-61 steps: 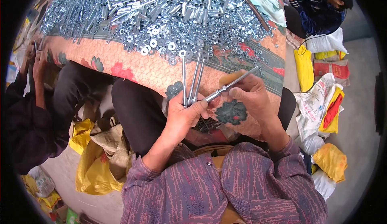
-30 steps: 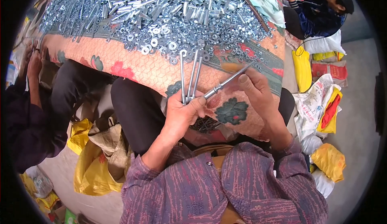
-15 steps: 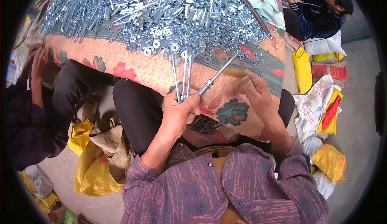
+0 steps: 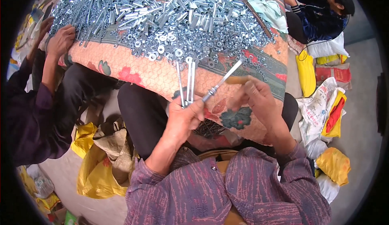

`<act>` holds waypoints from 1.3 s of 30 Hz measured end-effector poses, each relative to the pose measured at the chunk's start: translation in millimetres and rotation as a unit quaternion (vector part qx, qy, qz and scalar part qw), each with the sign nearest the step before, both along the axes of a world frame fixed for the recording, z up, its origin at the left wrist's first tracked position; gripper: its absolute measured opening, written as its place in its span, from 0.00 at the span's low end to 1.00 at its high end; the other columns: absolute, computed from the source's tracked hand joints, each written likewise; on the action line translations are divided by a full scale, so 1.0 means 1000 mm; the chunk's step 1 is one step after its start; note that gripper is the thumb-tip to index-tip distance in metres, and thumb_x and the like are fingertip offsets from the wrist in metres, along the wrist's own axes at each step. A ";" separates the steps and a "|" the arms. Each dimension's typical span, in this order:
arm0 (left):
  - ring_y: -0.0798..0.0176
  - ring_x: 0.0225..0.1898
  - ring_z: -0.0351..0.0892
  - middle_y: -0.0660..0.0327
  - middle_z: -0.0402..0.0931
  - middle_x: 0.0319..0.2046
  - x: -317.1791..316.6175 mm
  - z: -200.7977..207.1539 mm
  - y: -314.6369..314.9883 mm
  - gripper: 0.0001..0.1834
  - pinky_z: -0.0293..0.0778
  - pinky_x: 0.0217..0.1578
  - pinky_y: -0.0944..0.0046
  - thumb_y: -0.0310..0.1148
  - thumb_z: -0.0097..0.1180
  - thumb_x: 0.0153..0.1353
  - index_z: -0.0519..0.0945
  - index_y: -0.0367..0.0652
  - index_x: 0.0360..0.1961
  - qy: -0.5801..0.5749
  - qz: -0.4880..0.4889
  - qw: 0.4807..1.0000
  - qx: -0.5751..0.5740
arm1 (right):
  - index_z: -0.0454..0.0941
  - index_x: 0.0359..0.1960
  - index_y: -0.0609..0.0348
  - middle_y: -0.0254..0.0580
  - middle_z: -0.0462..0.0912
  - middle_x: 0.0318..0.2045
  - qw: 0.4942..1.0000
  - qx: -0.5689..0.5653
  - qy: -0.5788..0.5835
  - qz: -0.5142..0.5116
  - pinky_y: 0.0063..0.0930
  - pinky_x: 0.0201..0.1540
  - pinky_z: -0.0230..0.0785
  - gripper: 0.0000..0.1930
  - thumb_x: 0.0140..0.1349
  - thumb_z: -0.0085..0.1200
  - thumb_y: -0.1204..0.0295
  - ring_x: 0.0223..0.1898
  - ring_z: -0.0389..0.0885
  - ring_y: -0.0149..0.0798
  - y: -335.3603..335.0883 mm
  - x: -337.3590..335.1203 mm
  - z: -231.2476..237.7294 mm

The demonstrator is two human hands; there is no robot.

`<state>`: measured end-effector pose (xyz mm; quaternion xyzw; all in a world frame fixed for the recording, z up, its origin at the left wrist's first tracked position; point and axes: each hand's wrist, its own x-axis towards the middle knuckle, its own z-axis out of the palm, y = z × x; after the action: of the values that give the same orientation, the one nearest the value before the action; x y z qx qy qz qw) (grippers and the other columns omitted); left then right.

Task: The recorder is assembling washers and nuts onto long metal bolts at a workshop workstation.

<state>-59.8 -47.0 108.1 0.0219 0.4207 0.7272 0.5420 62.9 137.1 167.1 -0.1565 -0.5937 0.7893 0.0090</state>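
My left hand (image 4: 184, 117) is closed around several long metal expansion bolts (image 4: 190, 81), their shafts fanned upward past the thumb. One bolt (image 4: 229, 76) leans right, with a nut (image 4: 211, 91) partway along it and a sleeve below, near my thumb. A washer (image 4: 189, 59) shows at the top of an upright shaft. My right hand (image 4: 259, 101) is raised just right of the leaning bolt. A tan strip (image 4: 237, 80) reaches from its fingers toward that shaft; whether it is a covered finger or a held piece I cannot make out. Its lower fingers are blurred.
A heap of washers (image 4: 178, 52), nuts, metal sleeves (image 4: 198, 22) and rods covers the cloth-draped table (image 4: 111, 65). Long dark rods (image 4: 259, 20) and a pale cloth (image 4: 267, 12) lie at its right. One person's hand (image 4: 60, 40) is at left; another person (image 4: 318, 14) sits far right. Sacks (image 4: 306, 73) lie right.
The view has shifted slightly. The leaning bolt stays in my left hand, while my right fingers have moved beside it. The left neighbour's hands have moved up to the heap's edge.
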 end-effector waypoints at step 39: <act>0.79 0.13 0.58 0.64 0.74 0.21 0.000 0.002 0.001 0.10 0.51 0.14 0.78 0.30 0.46 0.67 0.74 0.35 0.43 0.121 0.059 0.991 -0.008 | 0.76 0.36 0.58 0.45 0.73 0.29 0.762 0.643 0.003 -0.075 0.38 0.32 0.69 0.08 0.53 0.56 0.76 0.30 0.76 0.50 0.014 -0.067 -0.030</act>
<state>-60.1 -46.1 110.1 0.0802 0.4895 0.7463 0.4439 -4.3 151.4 136.8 -0.1551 -0.9484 0.2192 0.1684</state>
